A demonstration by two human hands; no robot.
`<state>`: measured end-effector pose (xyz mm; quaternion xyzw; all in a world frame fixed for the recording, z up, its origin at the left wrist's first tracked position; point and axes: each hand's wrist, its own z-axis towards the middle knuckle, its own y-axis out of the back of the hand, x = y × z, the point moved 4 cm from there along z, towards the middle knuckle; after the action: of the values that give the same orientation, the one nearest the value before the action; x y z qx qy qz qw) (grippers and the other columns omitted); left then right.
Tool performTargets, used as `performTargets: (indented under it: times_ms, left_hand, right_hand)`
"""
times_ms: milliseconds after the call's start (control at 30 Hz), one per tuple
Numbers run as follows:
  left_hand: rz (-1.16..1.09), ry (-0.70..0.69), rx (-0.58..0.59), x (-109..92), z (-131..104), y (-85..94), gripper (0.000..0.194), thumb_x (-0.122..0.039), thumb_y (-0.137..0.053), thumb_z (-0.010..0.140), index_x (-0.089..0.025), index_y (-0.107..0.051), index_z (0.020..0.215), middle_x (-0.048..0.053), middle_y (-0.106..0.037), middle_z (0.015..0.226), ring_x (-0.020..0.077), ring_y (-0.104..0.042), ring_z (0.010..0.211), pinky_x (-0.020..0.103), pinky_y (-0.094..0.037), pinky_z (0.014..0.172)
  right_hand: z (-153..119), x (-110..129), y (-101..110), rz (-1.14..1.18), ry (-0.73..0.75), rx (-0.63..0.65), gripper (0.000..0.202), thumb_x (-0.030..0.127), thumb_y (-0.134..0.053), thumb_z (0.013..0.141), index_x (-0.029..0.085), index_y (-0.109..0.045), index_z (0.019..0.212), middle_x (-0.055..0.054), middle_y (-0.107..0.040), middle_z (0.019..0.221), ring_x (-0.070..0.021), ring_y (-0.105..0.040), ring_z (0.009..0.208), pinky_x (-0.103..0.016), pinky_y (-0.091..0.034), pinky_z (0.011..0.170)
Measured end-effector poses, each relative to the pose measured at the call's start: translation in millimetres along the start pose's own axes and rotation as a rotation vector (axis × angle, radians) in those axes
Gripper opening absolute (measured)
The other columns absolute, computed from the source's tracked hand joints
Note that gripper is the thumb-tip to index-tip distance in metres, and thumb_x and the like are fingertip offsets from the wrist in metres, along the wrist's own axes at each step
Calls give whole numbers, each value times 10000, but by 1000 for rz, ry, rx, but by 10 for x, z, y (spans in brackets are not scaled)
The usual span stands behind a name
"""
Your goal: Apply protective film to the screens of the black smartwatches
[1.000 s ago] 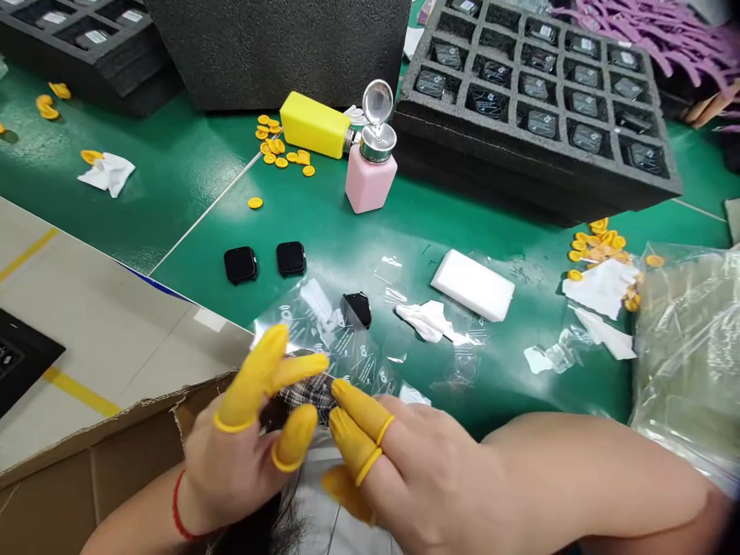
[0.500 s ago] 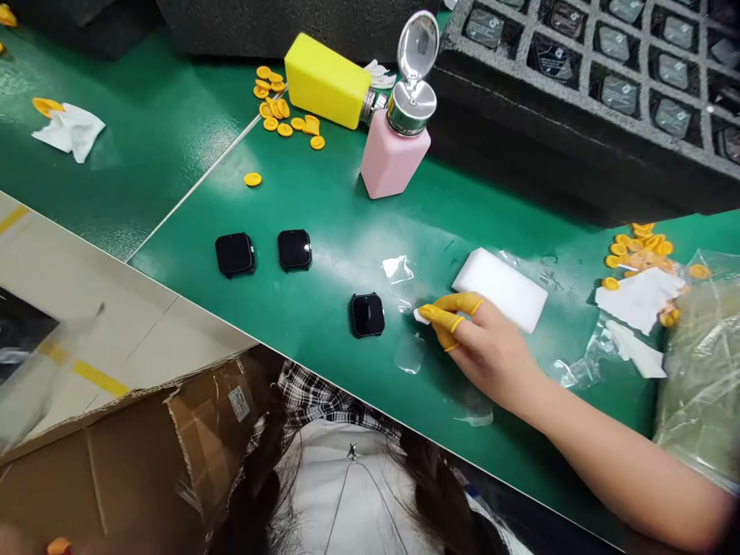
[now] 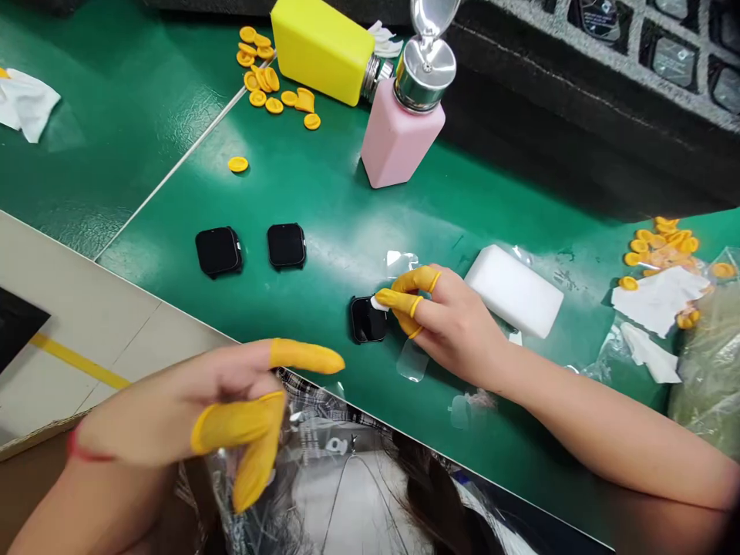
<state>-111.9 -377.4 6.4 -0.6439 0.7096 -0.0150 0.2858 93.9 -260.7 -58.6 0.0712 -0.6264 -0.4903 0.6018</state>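
Observation:
My right hand (image 3: 442,320), with yellow finger cots on its fingertips, pinches a small white pad (image 3: 379,304). The pad touches the upper right of a black smartwatch body (image 3: 368,325) lying screen up on the green table. My left hand (image 3: 237,401) hovers at the table's front edge, also wearing yellow finger cots, one finger stretched out and the others bent apart from it. Clear crinkled plastic (image 3: 301,439) shows behind the left fingers; I cannot tell whether they touch it. Two more watch bodies, one (image 3: 218,251) and another (image 3: 287,246), lie farther left.
A pink pump bottle (image 3: 403,142) stands with its lid up, beside a yellow bottle (image 3: 324,50) lying down. A white sponge block (image 3: 514,291) lies right of my hand. Loose finger cots (image 3: 274,106), clear film (image 3: 412,362) and a black foam tray (image 3: 578,123) are around.
My right hand has moved left, bringing the white pad onto the nearest watch. My left hand has come into view from the lower left. The camera view has shifted slightly.

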Motion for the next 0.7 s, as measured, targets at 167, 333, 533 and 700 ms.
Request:
performTargets:
  times_ms: [167,333,533,700]
  left_hand:
    - [-69,88,506,-45,458,-285,641,-424,-396,1011,-105,-192,1528,9,-650,597,136,-606,526,233,-474,586]
    - [-180,132,415,6,538,-360,728,-377,-412,1008,-109,12,1535,3,-665,641,139,-603,521,231,-449,559]
    - [-186,129,386,12,522,-366,735,-357,-412,1011,-80,23,1535,27,-680,683,134,-616,552,252,-475,629]
    - [-198,120,355,59,547,-359,762,-377,-466,991,-102,-8,1534,53,-696,722,128,-605,515,192,-396,477]
  right_hand:
    - [-19,-8,-20,-24,-13,47,242,154,-458,958,136,-699,969,-106,-647,929,-199,-560,833,-348,-464,706]
    - [-39,34,-2,-36,44,12,222,123,-493,939,100,-698,1022,-119,-641,919,-191,-531,792,-344,-456,689]
    - [-100,107,14,-26,61,2,217,109,-491,940,108,-663,1073,-105,-645,949,-173,-527,801,-325,-456,700]
    - [-195,175,8,-12,67,9,195,133,-491,951,105,-650,1061,-105,-641,958,-175,-511,796,-323,-437,676]
